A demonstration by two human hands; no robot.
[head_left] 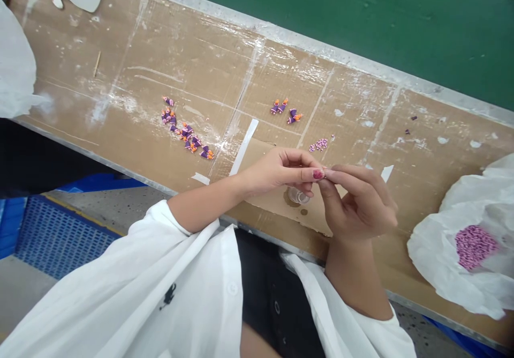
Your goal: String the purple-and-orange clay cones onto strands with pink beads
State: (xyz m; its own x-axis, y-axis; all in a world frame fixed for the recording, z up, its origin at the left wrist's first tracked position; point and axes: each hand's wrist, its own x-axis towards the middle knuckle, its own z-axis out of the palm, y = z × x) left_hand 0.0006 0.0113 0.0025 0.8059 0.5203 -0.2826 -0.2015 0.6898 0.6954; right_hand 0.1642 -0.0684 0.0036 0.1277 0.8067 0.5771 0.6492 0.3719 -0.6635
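Above the cardboard-covered table, my left hand and my right hand meet fingertip to fingertip. Both are closed in a pinch around something tiny that the fingers hide. A small clear cup stands just under my left fingers, on a loose cardboard piece with wet spots. Beyond the hands lies a little pile of pink-purple beads. Farther back are a few small purple and orange figures. Several more such figures form a loose row to the left.
White paper at the right holds a heap of pink-purple beads. More white paper lies at the left edge. A thin stick rests at the back left. Two purple bits lie at the back right. A green surface adjoins the far edge.
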